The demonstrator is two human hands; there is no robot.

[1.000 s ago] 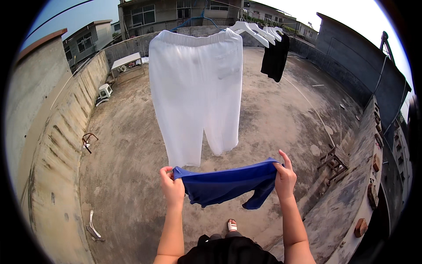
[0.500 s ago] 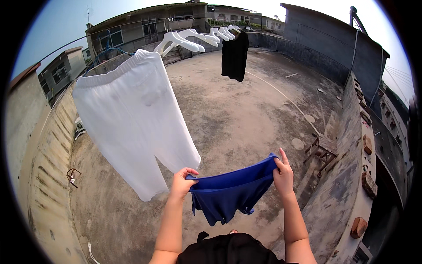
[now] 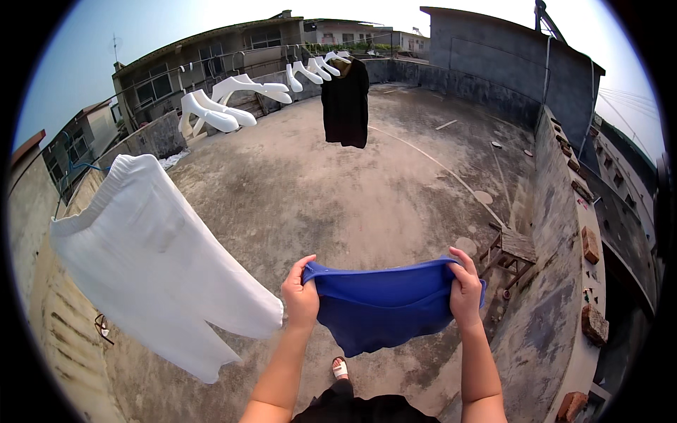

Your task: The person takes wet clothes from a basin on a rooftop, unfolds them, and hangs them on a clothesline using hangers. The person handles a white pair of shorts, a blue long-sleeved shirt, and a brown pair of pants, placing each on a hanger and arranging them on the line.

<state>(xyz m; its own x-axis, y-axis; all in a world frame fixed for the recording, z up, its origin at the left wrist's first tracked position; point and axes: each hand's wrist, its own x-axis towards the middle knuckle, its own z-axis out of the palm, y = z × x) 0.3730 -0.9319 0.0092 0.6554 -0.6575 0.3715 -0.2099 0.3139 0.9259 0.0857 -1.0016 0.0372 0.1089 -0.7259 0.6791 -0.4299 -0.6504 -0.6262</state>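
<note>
A pair of blue shorts is stretched out in front of me, its wide waist opening uppermost and its lower part hanging in folds. My left hand grips one end of the waistband, thumb and fingers closed on the cloth. At the other end my right hand holds the same edge, partly wrapped by the fabric. To the left of my left hand hang white trousers with an elastic waist, tilted, touched by neither hand.
White hangers hang in a row on a line, with a black top at the far end. A small wooden stool stands by the right parapet, where bricks lie on top. Concrete floor spreads ahead.
The shorts have been pulled wider and flatter between my hands. My view has shifted, so the white trousers and hangers now appear farther left and lower. A sandalled foot has come into view.
</note>
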